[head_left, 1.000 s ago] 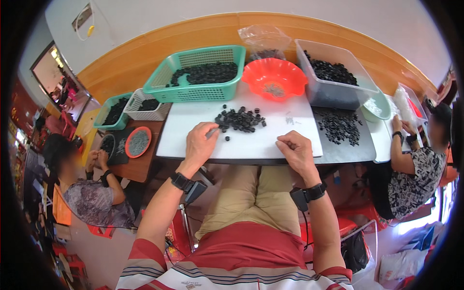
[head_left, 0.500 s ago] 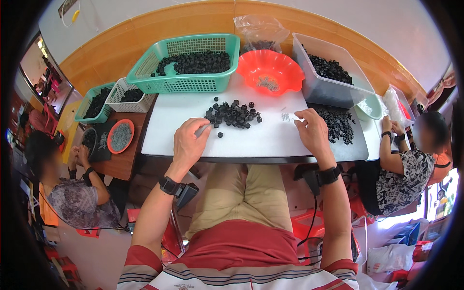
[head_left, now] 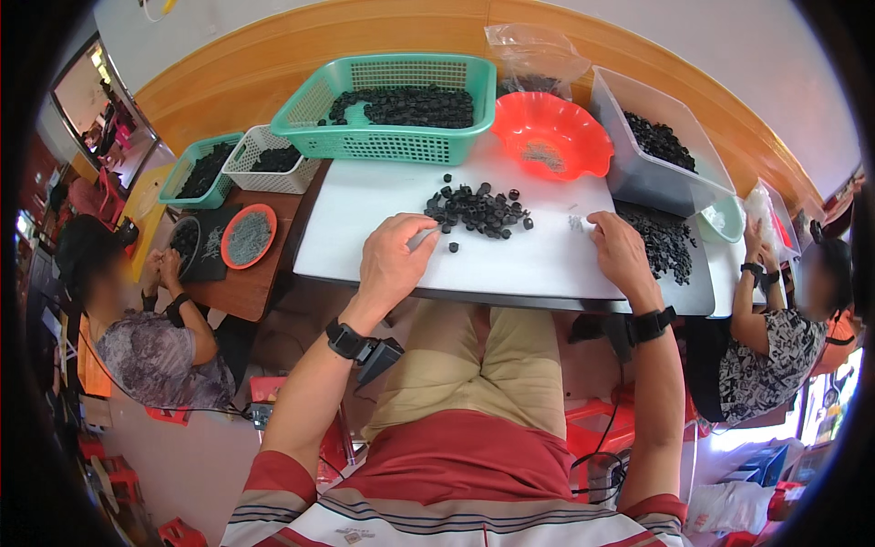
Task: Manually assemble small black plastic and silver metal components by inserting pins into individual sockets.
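A loose pile of small black round plastic parts [head_left: 481,211] lies on the white work surface [head_left: 365,205]. At the pile's left edge is my left hand [head_left: 394,263], its thumb and fingers drawn together. Whatever they pinch is too small to make out. Beside a few thin grey pins [head_left: 576,222] is my right hand [head_left: 623,253], with thumb and forefinger bent close together over the pins' right side. Its fingertips may hold a pin, but this is too small to see. One black part [head_left: 453,247] sits alone in front of the pile.
Behind the pile stand a green basket [head_left: 392,146] of black parts, a red scalloped bowl [head_left: 510,118] of pins and a clear bin [head_left: 629,173]. More small black pieces [head_left: 670,246] lie at right on a dark tray. Co-workers sit at both sides.
The whole view has shifted, so the table appears farther right. My left hand has closed in on the pile's left edge. My right fingertips have drawn together near the pins.
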Action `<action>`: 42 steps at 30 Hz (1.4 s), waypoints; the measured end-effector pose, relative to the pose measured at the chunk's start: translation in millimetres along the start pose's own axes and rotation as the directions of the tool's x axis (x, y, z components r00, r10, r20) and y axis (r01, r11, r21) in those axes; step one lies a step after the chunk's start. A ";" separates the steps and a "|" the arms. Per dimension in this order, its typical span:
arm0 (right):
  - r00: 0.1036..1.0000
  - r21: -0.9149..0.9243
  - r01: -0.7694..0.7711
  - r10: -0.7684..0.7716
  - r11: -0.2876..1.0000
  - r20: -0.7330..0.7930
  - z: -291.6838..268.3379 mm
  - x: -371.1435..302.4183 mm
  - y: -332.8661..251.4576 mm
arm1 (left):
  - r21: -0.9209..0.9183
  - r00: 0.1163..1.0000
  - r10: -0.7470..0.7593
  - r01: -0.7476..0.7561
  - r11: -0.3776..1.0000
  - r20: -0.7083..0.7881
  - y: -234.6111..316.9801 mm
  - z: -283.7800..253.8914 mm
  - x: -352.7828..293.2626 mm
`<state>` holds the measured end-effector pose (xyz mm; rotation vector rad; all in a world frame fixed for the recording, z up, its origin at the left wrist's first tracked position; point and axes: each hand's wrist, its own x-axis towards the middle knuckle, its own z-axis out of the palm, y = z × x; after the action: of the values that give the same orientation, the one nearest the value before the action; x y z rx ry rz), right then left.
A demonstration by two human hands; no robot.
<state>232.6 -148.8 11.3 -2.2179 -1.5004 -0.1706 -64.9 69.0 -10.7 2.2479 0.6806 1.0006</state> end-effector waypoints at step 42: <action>0.968 0.911 -0.130 0.248 0.391 0.032 26.2 -61.7 -75.7 | -0.286 0.977 0.110 -0.054 0.957 0.183 35.8 23.2 -9.1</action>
<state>135.5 -166.8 -10.8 -1.3706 -0.8660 0.5081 -44.5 31.1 -3.5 2.1019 0.3374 0.8389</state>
